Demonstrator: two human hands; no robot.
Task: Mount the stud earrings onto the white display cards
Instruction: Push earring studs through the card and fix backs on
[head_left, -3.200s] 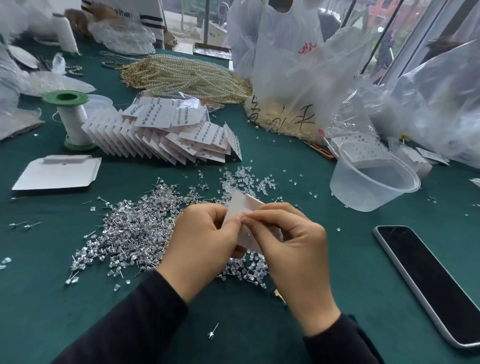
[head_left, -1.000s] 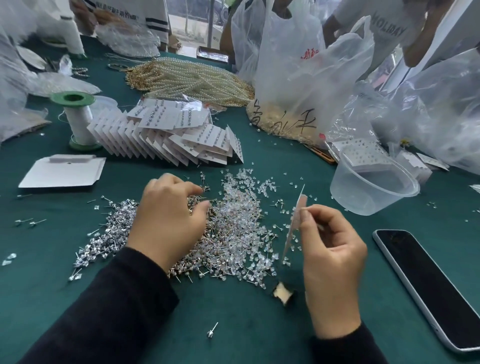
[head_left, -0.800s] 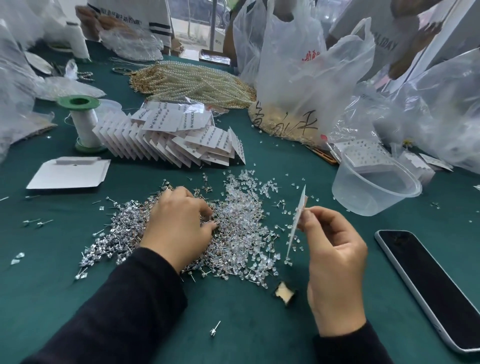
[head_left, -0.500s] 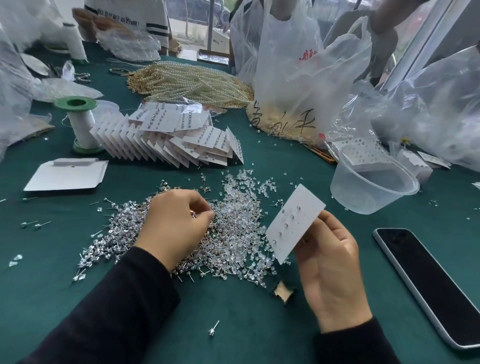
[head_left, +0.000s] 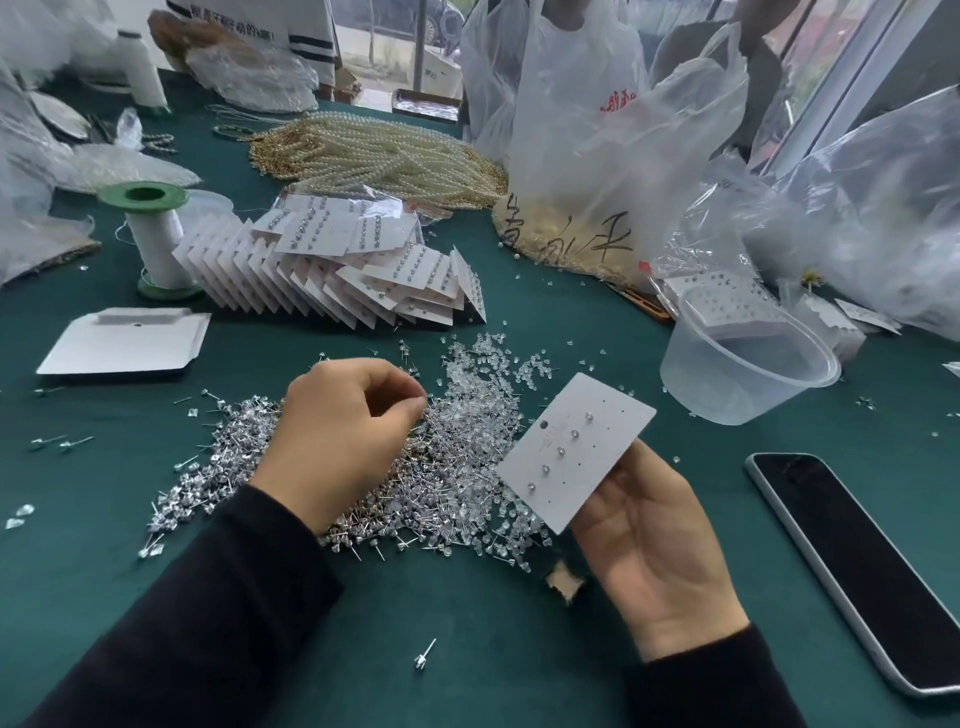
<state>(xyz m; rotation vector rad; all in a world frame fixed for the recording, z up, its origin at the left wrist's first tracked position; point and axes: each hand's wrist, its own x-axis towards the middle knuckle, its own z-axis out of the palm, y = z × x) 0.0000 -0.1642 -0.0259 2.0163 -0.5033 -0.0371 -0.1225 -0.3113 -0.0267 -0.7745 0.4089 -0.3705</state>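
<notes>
Teal table cover (head_left: 483, 639), windows (head_left: 395, 36) behind

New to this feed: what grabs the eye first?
The glittering heap of stud earrings mid-table stands out first, with the left hand curled over it. Just right of it, the right hand holds up a white card carrying one row of five studs. Behind them, a fanned stack of filled cards lies beside a green-capped spool.
</notes>
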